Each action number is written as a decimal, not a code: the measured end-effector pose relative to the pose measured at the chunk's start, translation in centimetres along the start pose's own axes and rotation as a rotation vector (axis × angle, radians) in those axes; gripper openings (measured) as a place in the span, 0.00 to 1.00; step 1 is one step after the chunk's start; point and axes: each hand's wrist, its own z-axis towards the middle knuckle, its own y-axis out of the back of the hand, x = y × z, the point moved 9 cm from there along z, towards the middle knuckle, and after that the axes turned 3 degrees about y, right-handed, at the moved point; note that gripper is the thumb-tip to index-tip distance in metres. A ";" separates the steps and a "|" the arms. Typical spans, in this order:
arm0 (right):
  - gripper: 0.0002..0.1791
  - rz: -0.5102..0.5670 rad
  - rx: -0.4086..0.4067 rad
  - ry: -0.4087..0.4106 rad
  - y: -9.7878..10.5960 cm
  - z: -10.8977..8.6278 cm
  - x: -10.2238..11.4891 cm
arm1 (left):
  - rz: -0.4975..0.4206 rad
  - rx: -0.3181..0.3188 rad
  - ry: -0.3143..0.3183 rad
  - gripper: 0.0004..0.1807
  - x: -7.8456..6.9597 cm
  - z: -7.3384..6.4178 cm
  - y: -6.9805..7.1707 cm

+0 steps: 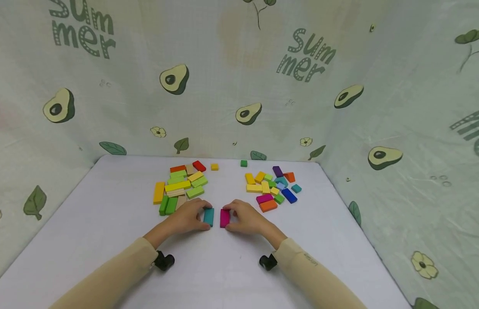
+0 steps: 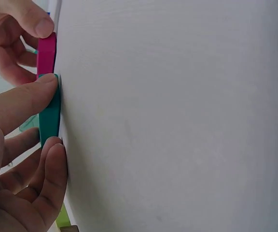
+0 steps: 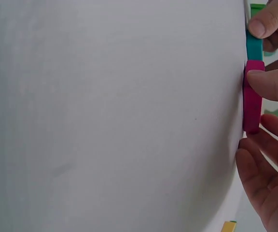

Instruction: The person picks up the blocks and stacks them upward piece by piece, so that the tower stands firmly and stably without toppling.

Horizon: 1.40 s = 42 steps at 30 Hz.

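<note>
In the head view, a teal block [image 1: 209, 217] and a magenta block [image 1: 224, 218] stand side by side on the white table, a narrow gap between them. My left hand [image 1: 188, 217] holds the teal block from its left, thumb at the near end and fingers at the far end. From the other side, my right hand [image 1: 248, 219] grips the magenta block the same way. The left wrist view shows my left thumb on one end of the teal block [image 2: 49, 113]. In the right wrist view, my right thumb presses the magenta block [image 3: 253, 104].
Green, yellow, red and wood-coloured blocks lie grouped behind my left hand, among them an orange-yellow block [image 1: 159, 193]. Behind my right hand is a mixed group with a dark blue block [image 1: 289, 195] and an orange block [image 1: 268, 206]. A small green block [image 1: 244, 163] sits near the back edge.
</note>
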 end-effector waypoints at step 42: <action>0.32 0.032 -0.026 -0.006 -0.6 1.4 0.9 | 0.048 -0.002 0.036 0.33 -0.5 0.6 -0.1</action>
